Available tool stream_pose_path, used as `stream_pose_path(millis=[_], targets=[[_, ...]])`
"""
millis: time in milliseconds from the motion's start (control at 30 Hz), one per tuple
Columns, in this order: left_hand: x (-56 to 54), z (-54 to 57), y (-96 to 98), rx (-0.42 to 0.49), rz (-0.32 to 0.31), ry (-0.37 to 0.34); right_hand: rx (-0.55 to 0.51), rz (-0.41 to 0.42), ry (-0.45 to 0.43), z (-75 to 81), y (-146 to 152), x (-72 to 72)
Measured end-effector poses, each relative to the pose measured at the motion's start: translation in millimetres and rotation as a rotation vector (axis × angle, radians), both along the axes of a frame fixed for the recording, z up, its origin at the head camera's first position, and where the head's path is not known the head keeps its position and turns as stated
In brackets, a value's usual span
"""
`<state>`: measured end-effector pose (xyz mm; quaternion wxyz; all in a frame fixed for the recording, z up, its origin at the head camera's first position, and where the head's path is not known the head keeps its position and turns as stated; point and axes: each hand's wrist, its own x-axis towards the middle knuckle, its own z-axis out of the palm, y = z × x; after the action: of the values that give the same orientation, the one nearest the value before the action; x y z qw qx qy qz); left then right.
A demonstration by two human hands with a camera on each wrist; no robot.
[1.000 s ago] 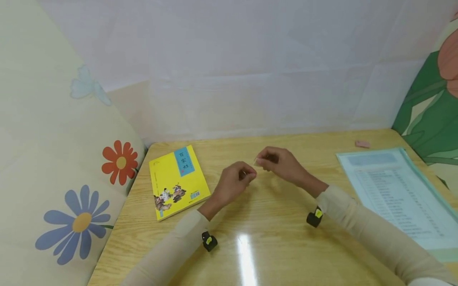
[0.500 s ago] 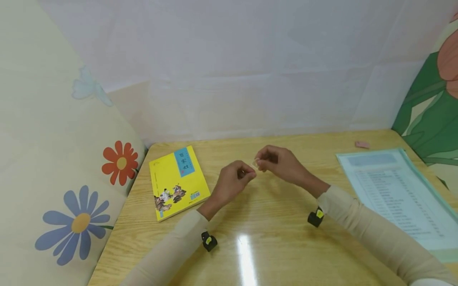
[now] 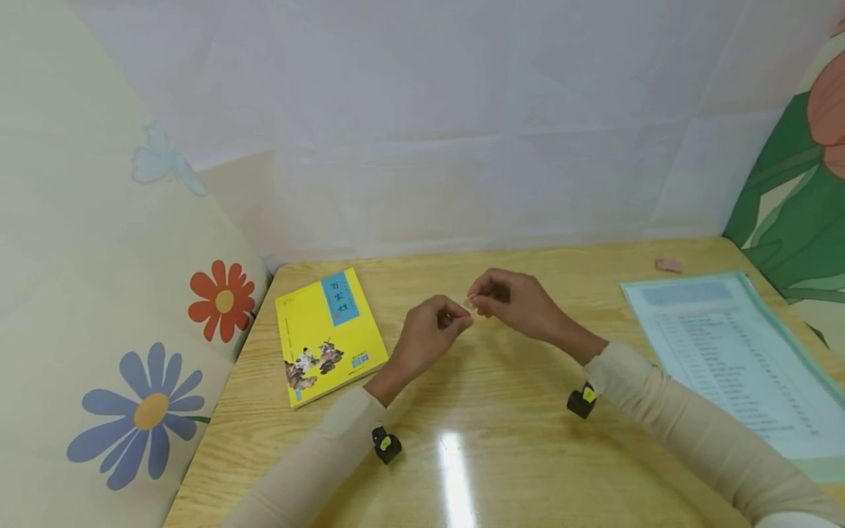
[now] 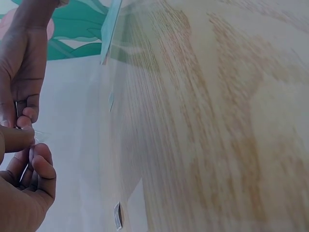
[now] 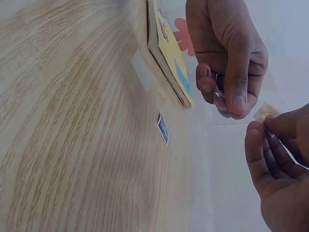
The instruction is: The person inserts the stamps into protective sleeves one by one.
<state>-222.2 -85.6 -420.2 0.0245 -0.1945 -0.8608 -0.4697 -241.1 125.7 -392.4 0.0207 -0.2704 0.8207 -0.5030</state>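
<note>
My left hand (image 3: 432,330) and right hand (image 3: 521,304) meet fingertip to fingertip over the middle of the table. In the right wrist view, the left thumb and fingers pinch a bit of clear plastic film (image 5: 220,100). The right thumb and forefinger there pinch a small see-through, yellowish plastic piece (image 5: 265,111). I cannot tell whether these are two ends of one thing. From the left wrist, a clear film edge (image 4: 41,137) pokes out beyond the left fingertips. Curled fingers hide most of what is held.
A yellow book (image 3: 330,341) lies left on the wooden table (image 3: 515,455). At the right rests a clear teal-edged folder (image 3: 719,352) with a printed sheet, a small pink piece (image 3: 669,265) behind it. A small dark patterned patch (image 5: 162,129) shows on the tabletop in the right wrist view.
The right hand's fingertips have come slightly left and closer to the left hand's. The small see-through piece shows at a different angle between them. The left hand has barely moved.
</note>
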Motion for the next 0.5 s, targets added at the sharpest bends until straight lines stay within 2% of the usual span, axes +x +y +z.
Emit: stream_pose_path(millis=[233, 500], targets=[[0.3, -0.2, -0.6, 0.019, 0.004, -0.027, 0.035, -0.004, 0.054, -8.8, 1.4, -4.2], [-1.3, -1.0, -1.5, 0.031, 0.007, -0.028, 0.046, -0.001, 0.116, -7.1, 1.1, -3.9]])
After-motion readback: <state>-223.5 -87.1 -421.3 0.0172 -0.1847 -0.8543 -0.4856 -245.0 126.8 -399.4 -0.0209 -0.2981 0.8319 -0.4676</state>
